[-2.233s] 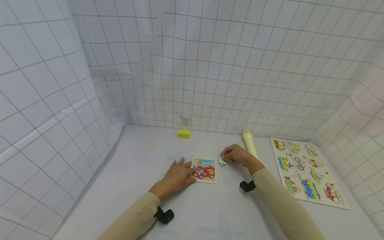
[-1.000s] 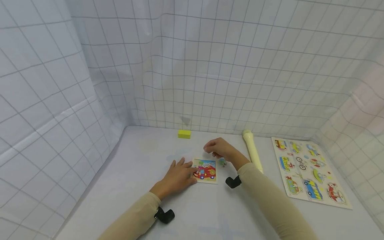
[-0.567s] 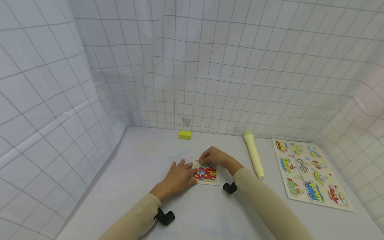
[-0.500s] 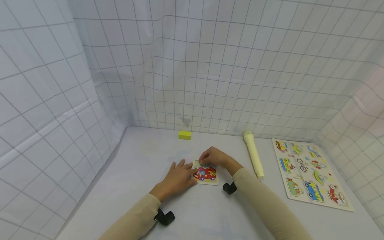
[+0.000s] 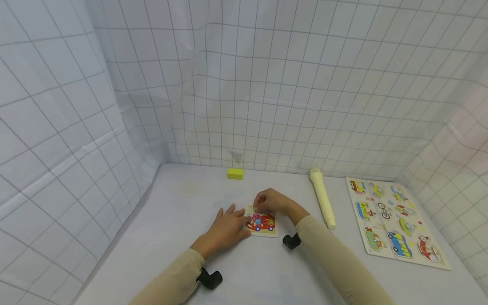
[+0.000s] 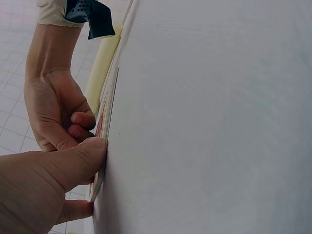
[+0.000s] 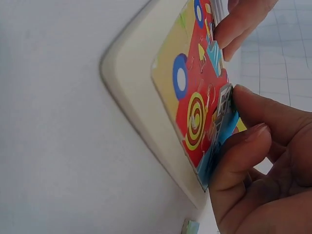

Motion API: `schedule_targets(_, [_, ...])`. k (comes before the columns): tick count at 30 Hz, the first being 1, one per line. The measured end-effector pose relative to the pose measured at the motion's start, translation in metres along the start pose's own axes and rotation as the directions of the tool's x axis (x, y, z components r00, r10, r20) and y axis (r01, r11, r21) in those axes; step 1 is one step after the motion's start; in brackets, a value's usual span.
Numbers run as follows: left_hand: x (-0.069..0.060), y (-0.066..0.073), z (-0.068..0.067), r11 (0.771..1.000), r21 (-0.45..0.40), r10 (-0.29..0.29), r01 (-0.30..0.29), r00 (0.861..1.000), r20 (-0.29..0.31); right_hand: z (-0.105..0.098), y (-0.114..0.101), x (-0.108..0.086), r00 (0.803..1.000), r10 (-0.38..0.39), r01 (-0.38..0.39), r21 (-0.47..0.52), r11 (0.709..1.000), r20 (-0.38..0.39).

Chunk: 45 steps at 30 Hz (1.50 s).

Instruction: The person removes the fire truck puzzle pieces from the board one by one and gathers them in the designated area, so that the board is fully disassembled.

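A small square jigsaw puzzle [image 5: 263,222] with a red fire engine picture lies in its pale tray [image 7: 127,83]. My left hand [image 5: 226,228] rests at its left side, fingers spread, with the thumb along the near edge in the left wrist view. My right hand [image 5: 272,201] is over the puzzle's upper left part. Its thumb and forefinger pinch a puzzle piece at the far edge; the fingers mostly hide it. Bare tray shows at that corner. A loose green and pale blue piece [image 7: 191,226] lies off the tray in the right wrist view.
A yellow block [image 5: 234,173] stands near the back curtain. To the right lies a cream stick-like object [image 5: 323,199] with a knobbed end. A larger board of vehicle pictures [image 5: 392,222] lies farther right. Gridded white curtains enclose the table's back and sides.
My right hand let go of the loose piece right of the tray, moved left onto the puzzle, and pinches a piece at its upper left. My left hand stayed in place.
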<state>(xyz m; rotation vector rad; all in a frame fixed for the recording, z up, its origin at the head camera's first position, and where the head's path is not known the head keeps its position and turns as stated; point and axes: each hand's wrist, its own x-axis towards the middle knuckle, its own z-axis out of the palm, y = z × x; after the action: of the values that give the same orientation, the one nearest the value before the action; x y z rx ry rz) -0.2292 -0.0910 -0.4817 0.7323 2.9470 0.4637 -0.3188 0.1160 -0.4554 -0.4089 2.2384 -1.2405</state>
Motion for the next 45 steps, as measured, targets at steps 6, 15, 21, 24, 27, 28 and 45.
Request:
schedule_targets(6, [-0.001, -0.001, 0.001, 1.000, -0.013, 0.015, -0.015, 1.000, -0.004, -0.003, 0.007, -0.001, 1.000, -0.018, 0.018, 0.042, 0.999, -0.003])
schedule_targets(15, [0.001, -0.003, 0.002, 1.000, -0.025, 0.017, -0.017, 1.000, -0.009, -0.009, 0.013, 0.002, 1.000, 0.004, -0.004, 0.071, 0.997, -0.001])
schedule_targets(21, [0.000, -0.003, 0.003, 0.999, -0.030, 0.016, -0.016, 1.000, -0.005, -0.009, 0.015, 0.001, 1.000, 0.012, -0.011, 0.128, 0.992, -0.006])
schedule_targets(24, [0.000, -0.002, 0.003, 1.000, -0.021, 0.014, -0.014, 1.000, -0.006, -0.010, 0.016, 0.003, 1.000, 0.011, -0.010, 0.157, 0.988, -0.002])
schedule_targets(27, [0.000, -0.002, 0.003, 1.000, -0.016, 0.012, -0.012, 1.000, -0.003, -0.010, 0.016, 0.002, 1.000, 0.010, -0.013, 0.173, 0.985, 0.014])
schedule_targets(28, [0.000, -0.002, 0.002, 1.000, -0.015, 0.013, -0.013, 1.000, -0.003, -0.010, 0.015, 0.001, 1.000, 0.010, -0.014, 0.175, 0.984, 0.019])
schedule_targets(45, [-0.003, 0.000, 0.004, 1.000, -0.013, 0.006, -0.006, 1.000, -0.008, -0.009, 0.010, -0.001, 0.999, 0.002, -0.008, 0.120, 0.993, 0.046])
